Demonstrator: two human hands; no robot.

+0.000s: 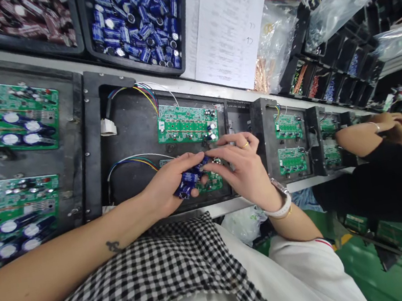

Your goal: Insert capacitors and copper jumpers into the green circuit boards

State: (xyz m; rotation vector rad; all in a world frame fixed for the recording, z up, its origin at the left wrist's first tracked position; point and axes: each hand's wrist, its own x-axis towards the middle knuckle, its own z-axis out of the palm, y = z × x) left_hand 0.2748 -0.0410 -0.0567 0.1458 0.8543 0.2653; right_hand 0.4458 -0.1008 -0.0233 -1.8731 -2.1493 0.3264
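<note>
Several blue capacitors (187, 182) lie bunched in my left hand (170, 184), its fingers curled round them. My right hand (237, 163) pinches at the upper end of the bunch, thumb and forefinger closed on a blue capacitor (202, 162). Both hands are over a green circuit board (214, 181), which they partly cover. Just beyond them another green circuit board (182, 123) sits in the same black tray (128, 138), with small blue and black parts at its right end. Coloured wires (149, 95) run from a white connector (108, 127) towards that board.
A black bin of blue capacitors (140, 25) and one of brown capacitors (20, 18) stand at the back. Printed sheets (225, 29) lie beside them. Boards with large capacitors (28, 217) are at left. A co-worker's arm (360, 137) reaches in at right, near further boards (292, 160).
</note>
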